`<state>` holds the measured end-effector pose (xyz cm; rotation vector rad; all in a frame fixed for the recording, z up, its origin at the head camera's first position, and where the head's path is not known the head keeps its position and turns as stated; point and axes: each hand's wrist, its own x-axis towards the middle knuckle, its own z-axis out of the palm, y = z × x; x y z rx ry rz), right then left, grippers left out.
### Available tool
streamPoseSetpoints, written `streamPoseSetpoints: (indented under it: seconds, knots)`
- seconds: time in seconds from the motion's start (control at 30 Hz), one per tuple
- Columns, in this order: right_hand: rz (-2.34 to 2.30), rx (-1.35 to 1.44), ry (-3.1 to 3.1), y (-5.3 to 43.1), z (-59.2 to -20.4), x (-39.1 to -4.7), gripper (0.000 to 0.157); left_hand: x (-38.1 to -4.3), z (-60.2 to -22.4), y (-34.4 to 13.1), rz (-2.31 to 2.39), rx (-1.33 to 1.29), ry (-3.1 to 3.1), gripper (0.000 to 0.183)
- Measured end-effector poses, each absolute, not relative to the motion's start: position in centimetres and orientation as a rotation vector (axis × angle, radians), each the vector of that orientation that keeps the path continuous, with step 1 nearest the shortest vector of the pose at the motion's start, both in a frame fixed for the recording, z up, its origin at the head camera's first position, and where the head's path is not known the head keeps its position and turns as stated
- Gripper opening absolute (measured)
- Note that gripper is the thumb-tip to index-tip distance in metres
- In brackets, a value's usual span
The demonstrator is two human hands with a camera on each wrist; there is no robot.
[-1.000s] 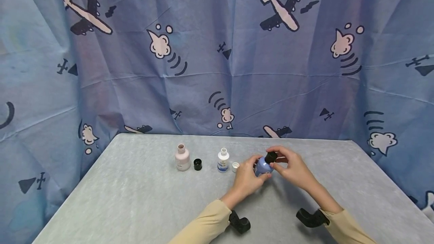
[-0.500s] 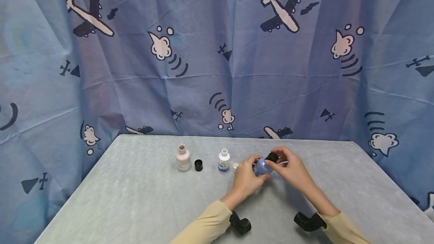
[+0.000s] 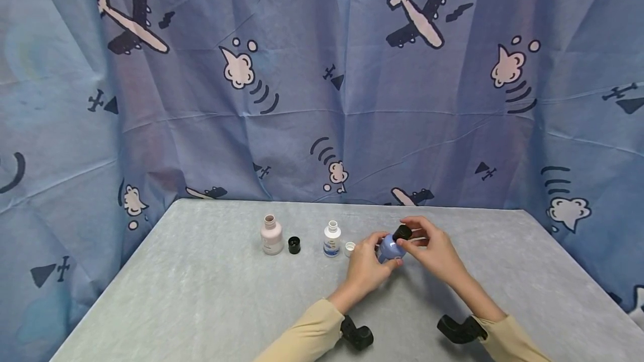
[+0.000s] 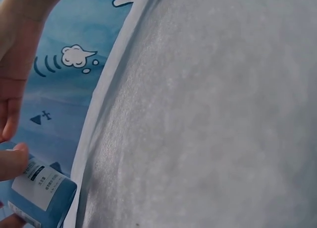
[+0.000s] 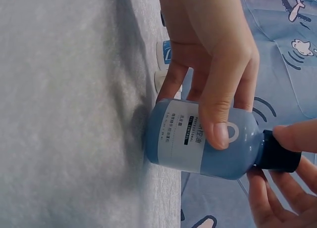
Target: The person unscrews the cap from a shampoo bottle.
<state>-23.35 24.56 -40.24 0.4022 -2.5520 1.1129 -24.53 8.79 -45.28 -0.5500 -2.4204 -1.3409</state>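
Observation:
A blue bottle (image 5: pixel 193 139) with a white printed label is tilted to the right above the table in the head view. My left hand (image 3: pixel 369 260) grips its body, thumb across the label. On its neck sits a black cap (image 5: pixel 279 153), which my right hand (image 3: pixel 434 247) pinches between thumb and fingers. In the left wrist view the lower part of the blue bottle (image 4: pixel 42 193) shows at the bottom left corner. Left of my hands stand a small white bottle (image 3: pixel 331 239) with its mouth bare and, beside it, a white cap (image 3: pixel 349 248) partly behind my left hand.
Farther left, a pale pink bottle (image 3: pixel 272 236) stands uncapped, with a black cap (image 3: pixel 294 245) lying next to it. All of it is on a grey-white table (image 3: pixel 191 295). Behind the table's back edge hangs a blue curtain (image 3: pixel 302 82) printed with planes.
The right hand's thumb and fingers shift slightly about the black cap on the blue bottle. The left hand keeps its grip, and the other bottles stay put.

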Motion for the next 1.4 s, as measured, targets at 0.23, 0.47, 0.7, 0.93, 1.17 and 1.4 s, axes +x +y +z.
streamPoseSetpoints:
  seconds: [0.23,0.47,0.7,0.93,1.17,1.4]
  knots:
    - [1.132,0.555,-2.483,24.53,-40.38,-23.28,0.038,-24.25,-45.23,8.94,-1.4,-0.531,-2.418,0.051]
    - [1.137,0.606,-2.48,24.78,-40.48,-23.23,0.037,-24.15,-45.23,9.11,-1.43,-0.496,-2.386,0.05]
    - [1.144,0.385,-2.514,24.55,-40.45,-23.38,0.039,-24.16,-45.22,9.28,-1.394,-0.432,-2.38,0.052]
    - [1.09,0.23,-2.537,24.25,-40.12,-23.17,0.038,-24.1,-45.24,9.37,-1.353,-0.442,-2.381,0.051]
    - [1.078,0.326,-2.51,24.48,-40.08,-23.31,0.035,-24.02,-45.15,9.27,-1.357,-0.468,-2.391,0.051]
    - [1.087,0.474,-2.458,24.61,-40.04,-23.29,0.037,-24.05,-45.09,9.15,-1.372,-0.479,-2.409,0.05]
